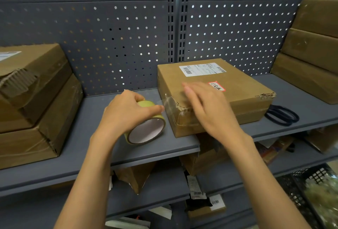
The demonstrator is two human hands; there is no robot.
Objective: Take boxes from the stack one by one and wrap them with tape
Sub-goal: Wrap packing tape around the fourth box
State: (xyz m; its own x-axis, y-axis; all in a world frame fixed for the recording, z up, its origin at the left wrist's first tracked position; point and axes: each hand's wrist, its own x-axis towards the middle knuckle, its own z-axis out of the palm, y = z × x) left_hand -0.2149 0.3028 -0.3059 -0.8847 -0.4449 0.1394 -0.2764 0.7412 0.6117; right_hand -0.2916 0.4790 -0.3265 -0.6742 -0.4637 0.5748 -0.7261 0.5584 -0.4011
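Grey shelf point(95, 148) w/ pegboard back. Largest items: stack of boxes at R point(314, 49), three visible, no tape on them that I can make out, so prob. still to do; pile of two taped boxes at L point(34, 100), glossy film on the sides, prob. finished. Centre: current box point(215, 96), labelled, flat on shelf, clear tape strip point(170, 100) across its near-L corner and running back to the roll. Right hand point(206, 107) lies flat on box top, fingers straight, seemingly smoothing tape. Left hand point(128, 113) curled round tape roll point(146, 124) just beside box. Scissors point(281, 115) at box's R side, untouched. Judgement: mid-wrap, strip uncut.
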